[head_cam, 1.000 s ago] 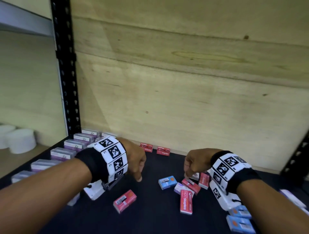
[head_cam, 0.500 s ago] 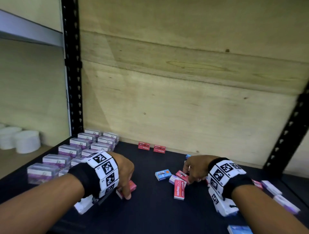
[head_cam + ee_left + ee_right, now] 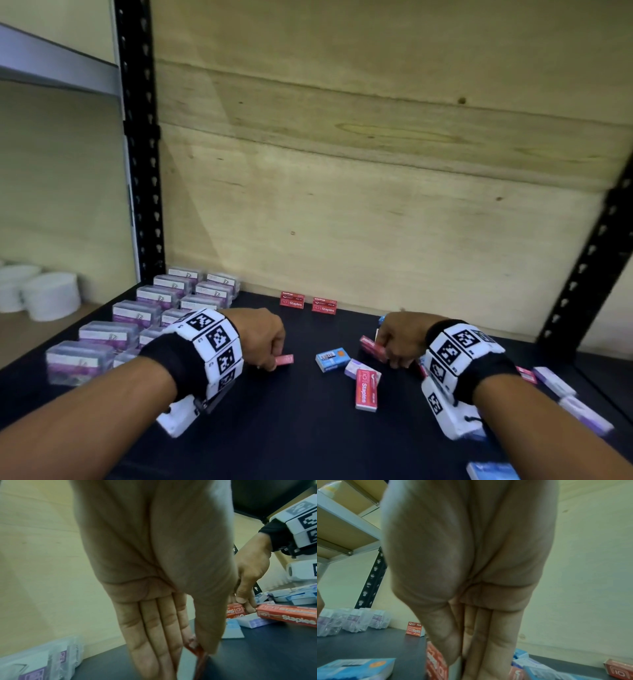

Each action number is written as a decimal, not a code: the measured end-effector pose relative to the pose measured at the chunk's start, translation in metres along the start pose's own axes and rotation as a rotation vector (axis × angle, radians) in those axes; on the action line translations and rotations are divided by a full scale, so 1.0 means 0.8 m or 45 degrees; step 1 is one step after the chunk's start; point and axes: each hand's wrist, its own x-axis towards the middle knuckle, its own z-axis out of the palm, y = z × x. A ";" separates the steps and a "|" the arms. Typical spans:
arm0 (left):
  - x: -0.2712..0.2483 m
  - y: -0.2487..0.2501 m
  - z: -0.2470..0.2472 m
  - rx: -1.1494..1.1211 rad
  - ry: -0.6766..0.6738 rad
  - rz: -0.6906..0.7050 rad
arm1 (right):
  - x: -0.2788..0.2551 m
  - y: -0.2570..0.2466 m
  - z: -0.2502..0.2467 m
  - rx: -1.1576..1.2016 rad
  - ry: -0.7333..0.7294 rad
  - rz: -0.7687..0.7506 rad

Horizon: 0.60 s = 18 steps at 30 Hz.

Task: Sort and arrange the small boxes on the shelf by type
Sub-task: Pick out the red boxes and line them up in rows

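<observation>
A plywood back wall (image 3: 376,171) rises behind a dark shelf (image 3: 291,428) framed by black perforated uprights (image 3: 138,137). At the shelf's back left, clear boxes with purple labels (image 3: 164,298) stand in two ordered rows, and two red staple boxes (image 3: 308,303) stand side by side against the wall. The left hand (image 3: 260,337) reaches down near the middle of the shelf, its grip narrow, thumb and fingertips pinching a small red staple box (image 3: 284,359) by its end. The right hand (image 3: 400,339) pinches another red staple box (image 3: 371,347) between thumb and fingers, just above a loose cluster. In that cluster lie a blue box (image 3: 332,358), a pale purple box (image 3: 352,368) and a longer red staple box (image 3: 366,389) resting partly on it. More purple and blue boxes (image 3: 565,394) lie scattered toward the shelf's right edge. White rolls (image 3: 44,298) sit on the neighbouring shelf at far left.
</observation>
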 end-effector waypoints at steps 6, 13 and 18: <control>0.014 -0.006 -0.006 0.029 0.041 -0.003 | 0.013 -0.001 -0.004 0.154 0.001 0.040; 0.041 -0.013 -0.016 0.028 0.050 -0.027 | 0.016 -0.013 -0.012 0.121 0.051 0.014; 0.060 -0.018 -0.018 -0.011 0.060 -0.045 | 0.018 -0.022 -0.011 -0.092 0.035 -0.016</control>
